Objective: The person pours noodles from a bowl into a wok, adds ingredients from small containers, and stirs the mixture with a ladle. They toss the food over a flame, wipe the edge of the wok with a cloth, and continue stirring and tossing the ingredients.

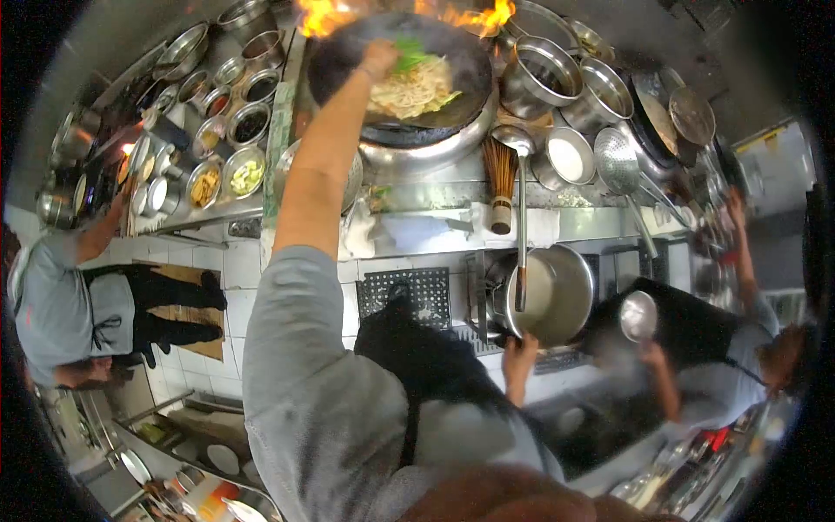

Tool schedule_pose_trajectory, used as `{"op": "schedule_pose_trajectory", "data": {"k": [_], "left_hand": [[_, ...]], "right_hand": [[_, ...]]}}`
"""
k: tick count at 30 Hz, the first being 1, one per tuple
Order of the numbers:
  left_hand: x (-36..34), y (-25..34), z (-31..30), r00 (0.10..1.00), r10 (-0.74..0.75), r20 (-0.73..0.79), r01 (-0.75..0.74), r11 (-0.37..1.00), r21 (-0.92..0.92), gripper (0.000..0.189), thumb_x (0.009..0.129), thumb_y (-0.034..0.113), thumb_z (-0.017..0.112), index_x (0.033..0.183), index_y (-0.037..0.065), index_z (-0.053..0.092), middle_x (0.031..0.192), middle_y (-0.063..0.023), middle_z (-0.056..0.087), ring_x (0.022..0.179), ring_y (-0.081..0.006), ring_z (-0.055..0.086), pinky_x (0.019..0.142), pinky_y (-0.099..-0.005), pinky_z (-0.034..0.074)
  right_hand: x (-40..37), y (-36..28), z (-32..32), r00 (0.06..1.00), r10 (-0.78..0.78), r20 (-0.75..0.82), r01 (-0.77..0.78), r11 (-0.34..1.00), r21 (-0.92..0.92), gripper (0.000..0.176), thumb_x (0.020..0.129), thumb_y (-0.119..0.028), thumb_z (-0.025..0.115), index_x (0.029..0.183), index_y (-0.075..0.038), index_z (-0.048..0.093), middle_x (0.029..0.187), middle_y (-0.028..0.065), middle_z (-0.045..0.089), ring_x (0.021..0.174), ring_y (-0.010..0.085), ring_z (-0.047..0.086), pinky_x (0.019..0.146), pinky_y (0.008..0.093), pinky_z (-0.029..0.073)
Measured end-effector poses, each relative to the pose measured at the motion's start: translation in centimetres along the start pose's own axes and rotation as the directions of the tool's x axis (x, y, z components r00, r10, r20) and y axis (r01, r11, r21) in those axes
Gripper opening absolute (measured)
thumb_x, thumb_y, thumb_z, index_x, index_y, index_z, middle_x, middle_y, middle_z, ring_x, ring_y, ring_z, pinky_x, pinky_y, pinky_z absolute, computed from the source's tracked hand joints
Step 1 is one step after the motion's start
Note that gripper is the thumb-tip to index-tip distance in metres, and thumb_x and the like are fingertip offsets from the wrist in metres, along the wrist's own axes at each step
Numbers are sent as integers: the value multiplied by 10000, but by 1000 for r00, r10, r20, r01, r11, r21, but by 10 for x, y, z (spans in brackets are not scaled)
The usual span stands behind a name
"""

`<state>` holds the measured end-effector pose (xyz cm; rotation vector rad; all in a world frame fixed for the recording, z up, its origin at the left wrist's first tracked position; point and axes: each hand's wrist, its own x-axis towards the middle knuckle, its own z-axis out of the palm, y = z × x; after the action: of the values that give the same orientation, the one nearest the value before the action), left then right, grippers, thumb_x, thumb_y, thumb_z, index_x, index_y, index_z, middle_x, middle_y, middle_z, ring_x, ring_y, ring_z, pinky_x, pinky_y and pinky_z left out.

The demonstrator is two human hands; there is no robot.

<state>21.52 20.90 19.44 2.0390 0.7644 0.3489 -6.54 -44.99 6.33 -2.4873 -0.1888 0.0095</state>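
My left hand (380, 59) reaches over a black wok (339, 74), fingers closed on bright green leaves (407, 54). The leaves hang above or touch pale noodle-like strands (413, 91) in the wok. My right hand (519, 358) is low at the near rim of a large steel pot (584, 287) holding cloudy liquid. Its fingers look curled, but whether they grip the rim or something else is hidden. A long-handled ladle (521, 217) lies across the counter edge, its handle end over the pot. Beside it rests a bamboo wok brush (500, 178).
Flames (474, 16) rise behind the wok. Ingredient bowls (246, 170) crowd the left counter; steel pots (544, 78) and a perforated skimmer (619, 161) are at right. One co-worker (56, 287) stands at left, another (731, 374) at right holding a round steel utensil (638, 316).
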Motion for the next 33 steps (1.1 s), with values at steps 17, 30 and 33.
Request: {"op": "schedule_pose_trajectory", "data": {"k": [17,30,33], "left_hand": [[32,3,-20,964,267,19,-186,616,765,412,889,445,612,1018,73,732,1003,-206,696,985,-371,663,863,-473,513],[-138,74,-51,609,664,-433,-566,747,349,261,894,250,686,961,0,715,943,-162,723,847,-324,692,760,-382,526],[-224,28,-19,753,412,-513,-428,899,95,243,919,234,664,864,2,712,882,-112,703,802,-289,635,806,-374,495]], "right_hand": [[121,-45,23,966,-239,95,195,922,334,224,872,4,583,1088,12,639,1049,237,621,989,403,606,884,432,480],[158,-37,51,984,-163,73,157,984,81,371,845,-70,656,1193,-7,545,899,208,640,866,446,614,755,457,493],[160,-11,83,991,-33,127,-2,966,259,220,890,-113,644,1064,4,579,793,191,653,739,379,641,675,432,492]]}}
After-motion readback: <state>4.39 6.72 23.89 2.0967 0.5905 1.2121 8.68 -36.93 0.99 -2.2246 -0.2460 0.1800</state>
